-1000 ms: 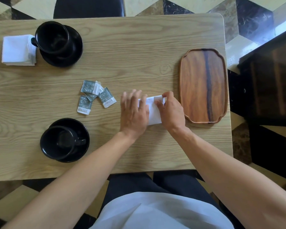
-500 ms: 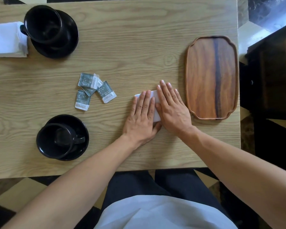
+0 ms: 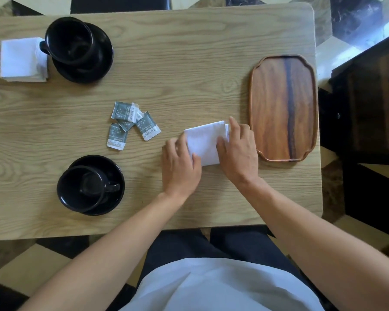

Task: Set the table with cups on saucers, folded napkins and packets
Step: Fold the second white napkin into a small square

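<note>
- The left hand [image 3: 181,167] lies with curled fingers on the left edge of a folded white napkin [image 3: 206,142]; whether it pinches or only presses is hard to tell.
- The right hand [image 3: 238,151] grips the napkin's right edge, forefinger stretched along it.
- This napkin lies on the desk [image 3: 189,63], just left of one wooden tray [image 3: 283,108].
- Two napkins: the second [image 3: 23,59] sits far left.
- Two black cups on saucers, far [image 3: 70,41] and near [image 3: 83,187].
- Four packets [image 3: 130,122], mid-desk.
</note>
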